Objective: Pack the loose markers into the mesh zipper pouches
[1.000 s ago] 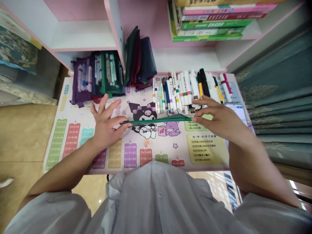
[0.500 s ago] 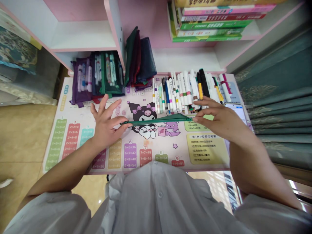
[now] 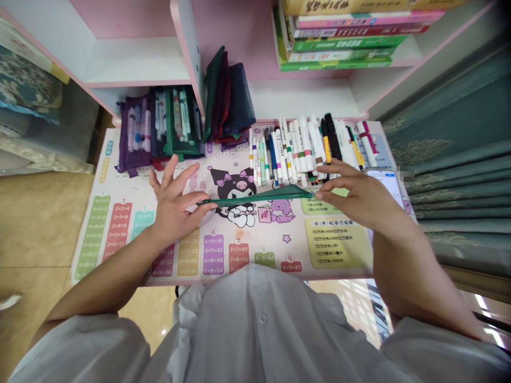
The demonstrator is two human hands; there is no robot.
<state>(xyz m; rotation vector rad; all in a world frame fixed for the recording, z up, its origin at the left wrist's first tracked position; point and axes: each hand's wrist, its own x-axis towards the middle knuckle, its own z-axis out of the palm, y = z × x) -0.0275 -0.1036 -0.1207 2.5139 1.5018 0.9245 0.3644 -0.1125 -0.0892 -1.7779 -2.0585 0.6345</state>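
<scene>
A green zippered pouch (image 3: pixel 259 197) is stretched edge-on between my hands, over the cartoon print on the desk. My left hand (image 3: pixel 173 199) pinches its left end between thumb and index finger, with the other fingers spread. The right end is pinched by my right hand (image 3: pixel 351 189). Just beyond the pouch lies a row of markers (image 3: pixel 301 143), mostly white, with a few black and yellow ones. Purple, dark and green mesh pouches with pens (image 3: pixel 136 127) lie at the back left. Folded green, red and navy pouches (image 3: pixel 229 101) lean beside the shelf divider.
A phone (image 3: pixel 387 183) lies on the desk (image 3: pixel 235 271) at the right, partly behind my right forearm. Stacked books (image 3: pixel 347 42) fill part of the pink and white shelf (image 3: pixel 303 98). A curtain (image 3: pixel 459 159) hangs at the right.
</scene>
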